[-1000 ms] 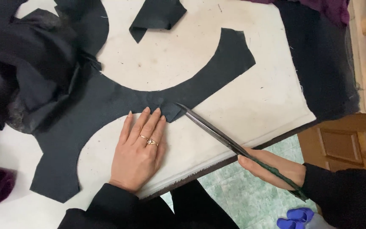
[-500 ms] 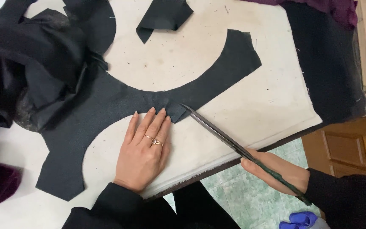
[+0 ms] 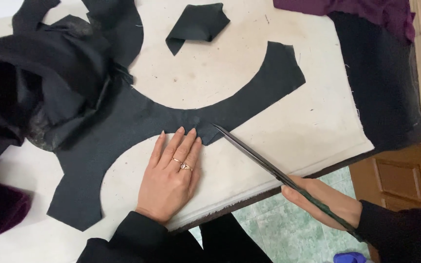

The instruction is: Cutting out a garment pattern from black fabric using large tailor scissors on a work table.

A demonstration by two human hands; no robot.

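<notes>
Nearest the camera, the right hand grips long dark metal scissors, their tip touching the curved black fabric piece. Beside it, the left hand lies flat, fingers spread, on the pale surface, fingertips on the fabric's edge. Farther off sits a small folded black scrap.

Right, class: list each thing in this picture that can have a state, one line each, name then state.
Left hand: flat, palm down, fingertips on the black fabric's edge.
Right hand: closed round the scissors' handle end, off the table's edge.
Scissors: blades together, tip at the fabric.
Curved black fabric piece: spread flat.
Small black scrap: folded over.
Heaped black cloth: crumpled.
</notes>
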